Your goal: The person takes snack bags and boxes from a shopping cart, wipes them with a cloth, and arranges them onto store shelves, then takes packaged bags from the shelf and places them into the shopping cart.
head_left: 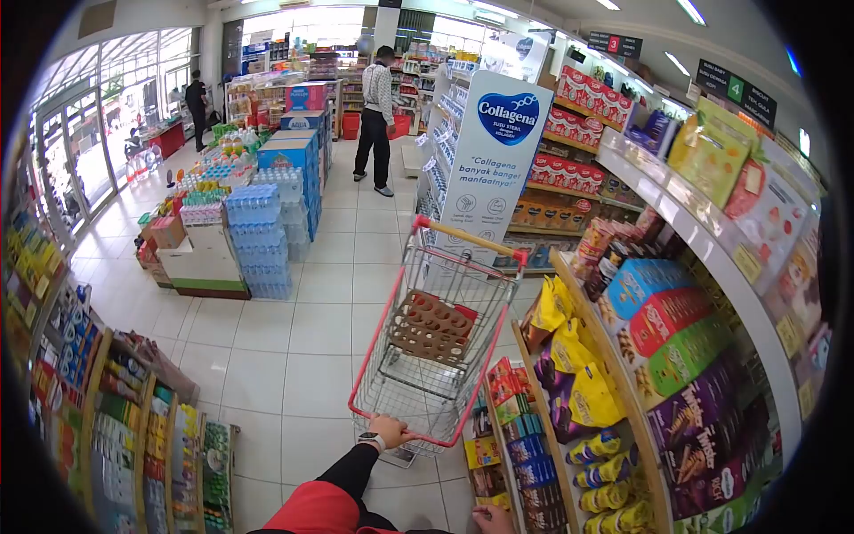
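My left hand (pixel 390 432), with a watch on the wrist, is closed around the near red rim of a wire shopping cart (pixel 427 392). The cart stands on the tiled floor in front of me, its wooden-coloured handle bar (pixel 470 240) at the far end. Inside its basket sits a brown panel with round holes (pixel 430 327), with a bit of red beside it. My right hand (pixel 492 519) shows at the bottom edge, close to the low snack shelf, partly cut off. Its fingers are too little visible to judge, and I see nothing held in it.
Snack shelves (pixel 605 392) line the right side, close to the cart. A Collagena display (pixel 495 160) stands beyond it. Stacked water bottles (pixel 258 240) are ahead left, low shelves (pixel 133 427) near left. Down the aisle stands a person (pixel 375 120); another person (pixel 197 109) is near the glass doors.
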`<state>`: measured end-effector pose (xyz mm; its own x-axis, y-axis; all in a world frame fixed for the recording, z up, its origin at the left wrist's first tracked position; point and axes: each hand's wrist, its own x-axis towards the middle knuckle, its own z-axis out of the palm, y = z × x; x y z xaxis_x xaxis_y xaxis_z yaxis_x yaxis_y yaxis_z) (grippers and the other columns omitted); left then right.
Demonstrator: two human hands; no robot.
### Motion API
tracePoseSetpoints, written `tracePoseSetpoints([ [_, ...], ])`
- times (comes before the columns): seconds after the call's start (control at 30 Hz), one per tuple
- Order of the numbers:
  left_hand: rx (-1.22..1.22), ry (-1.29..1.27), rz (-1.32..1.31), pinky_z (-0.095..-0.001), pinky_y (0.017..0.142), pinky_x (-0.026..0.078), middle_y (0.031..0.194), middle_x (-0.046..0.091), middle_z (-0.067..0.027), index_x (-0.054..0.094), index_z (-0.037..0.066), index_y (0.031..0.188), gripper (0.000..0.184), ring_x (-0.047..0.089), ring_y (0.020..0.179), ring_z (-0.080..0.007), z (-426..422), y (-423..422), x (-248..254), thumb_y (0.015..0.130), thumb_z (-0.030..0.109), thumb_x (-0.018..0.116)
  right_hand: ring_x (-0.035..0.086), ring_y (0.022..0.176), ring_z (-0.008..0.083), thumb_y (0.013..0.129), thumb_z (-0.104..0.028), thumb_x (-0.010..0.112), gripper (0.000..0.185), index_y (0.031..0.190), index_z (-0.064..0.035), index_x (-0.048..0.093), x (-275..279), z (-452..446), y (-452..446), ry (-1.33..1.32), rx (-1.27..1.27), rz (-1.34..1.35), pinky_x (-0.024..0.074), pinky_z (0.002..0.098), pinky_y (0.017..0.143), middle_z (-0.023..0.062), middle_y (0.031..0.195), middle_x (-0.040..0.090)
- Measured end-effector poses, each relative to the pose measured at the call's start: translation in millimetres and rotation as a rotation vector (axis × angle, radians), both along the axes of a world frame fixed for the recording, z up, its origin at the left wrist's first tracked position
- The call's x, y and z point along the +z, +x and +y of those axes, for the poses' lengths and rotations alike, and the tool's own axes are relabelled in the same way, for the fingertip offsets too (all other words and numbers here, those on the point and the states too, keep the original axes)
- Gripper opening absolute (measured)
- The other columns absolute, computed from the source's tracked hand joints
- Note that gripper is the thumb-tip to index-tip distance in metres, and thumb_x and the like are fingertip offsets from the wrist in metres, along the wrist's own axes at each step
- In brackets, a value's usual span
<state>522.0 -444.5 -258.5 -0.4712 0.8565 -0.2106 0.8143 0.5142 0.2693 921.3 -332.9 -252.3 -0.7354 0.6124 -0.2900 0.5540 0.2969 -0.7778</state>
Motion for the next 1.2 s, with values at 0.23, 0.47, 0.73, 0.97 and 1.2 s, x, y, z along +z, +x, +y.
tracePoseSetpoints([
  [0.23,0.1,-0.062,-0.108,-0.0516,0.093,0.035,0.1,0.071,-0.0061,0.072,0.022,0.105,0.062,0.063,0.104,-0.0286,-32.4,87.5,3.4,0.087,0.072,0.04,0.062,0.106,0.0301,0.092,-0.026,0.062,0.033,0.115,-0.0027,0.066,51.0,-8.8,74.8,-0.04,0.124,-0.121,0.0486,0.0412,0.09,0.0144,0.114,0.066],
  [0.47,0.084,-0.11,-0.167,-0.0597,0.093,0.03,0.116,0.066,-0.0076,0.065,0.024,0.118,0.061,0.058,0.112,-0.0307,-59.7,162.7,-7.9,0.087,0.07,0.04,0.062,0.106,0.0309,0.091,-0.028,0.063,0.035,0.115,-0.003,0.065,42.8,-41.7,106.2,-0.037,0.037,-0.102,0.0494,0.0411,0.088,0.0152,0.114,0.066],
  [0.73,-0.031,-0.023,-0.154,-0.0606,0.089,0.035,0.123,0.059,-0.012,0.055,0.016,0.125,0.078,0.055,0.116,-0.0338,-89.1,248.7,-20.5,0.069,0.069,0.066,0.061,0.109,0.0322,0.092,-0.038,0.061,0.042,0.117,-0.0047,0.064,57.5,-110.3,127.8,0.011,0.086,-0.234,0.0494,0.0427,0.089,0.0158,0.117,0.065],
  [0.97,-0.062,-0.042,-0.461,-0.0642,0.094,0.034,0.131,0.054,-0.0188,0.049,0.013,0.136,0.092,0.052,0.122,-0.0379,-102.3,303.4,-9.4,0.069,0.074,0.062,0.062,0.105,0.0305,0.093,-0.034,0.062,0.038,0.116,-0.0037,0.065,110.1,-156.2,138.3,-0.097,0.054,-0.124,0.049,0.0418,0.089,0.0153,0.113,0.066],
  [1.2,-0.014,0.082,-1.035,-0.0396,0.093,0.044,0.119,0.06,-0.0208,0.052,-0.005,0.128,0.087,0.058,0.108,-0.0284,-117.8,344.4,2.2,0.086,0.071,0.048,0.062,0.09,0.0226,0.09,-0.029,0.065,0.035,0.114,-0.0037,0.064,72.9,-132.9,169.3,-0.022,0.055,0.031,0.0505,0.036,0.079,0.0117,0.1,0.067],
])
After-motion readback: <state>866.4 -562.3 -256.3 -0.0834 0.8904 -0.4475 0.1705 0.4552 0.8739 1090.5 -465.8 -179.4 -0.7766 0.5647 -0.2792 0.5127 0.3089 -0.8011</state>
